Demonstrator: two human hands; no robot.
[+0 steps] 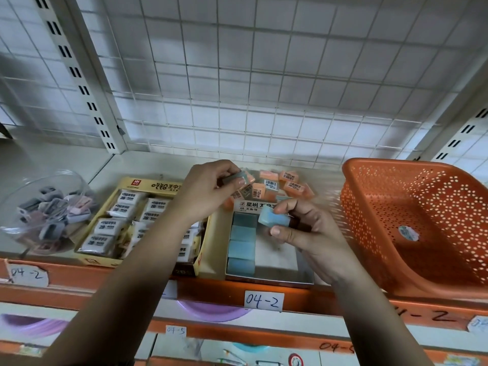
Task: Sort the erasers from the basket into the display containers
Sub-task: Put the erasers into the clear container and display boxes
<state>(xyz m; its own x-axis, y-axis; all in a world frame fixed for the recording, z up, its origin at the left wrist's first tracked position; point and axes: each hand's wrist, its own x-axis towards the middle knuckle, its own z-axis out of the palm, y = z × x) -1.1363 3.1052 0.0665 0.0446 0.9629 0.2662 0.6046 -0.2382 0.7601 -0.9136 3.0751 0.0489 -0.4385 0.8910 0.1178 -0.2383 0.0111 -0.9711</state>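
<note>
Blue eraser in the right hand, pinched between thumb and fingers and held just above the grey display box, whose left column already carries a row of matching blue erasers. The left hand pinches a second, greyish eraser further back, over the loose heap of orange erasers behind that box. The orange basket stands to the right on the shelf; from where I stand I see only a sticker on its floor. To the left sit the yellow box of white 2B erasers and a clear bowl of what look like sharpeners. I would start a second column with the blue one: turn it flat to match its neighbours, set it down tight against the row, and let go only once it is seated. The greyish piece needs a closer look before it joins either colour.
</note>
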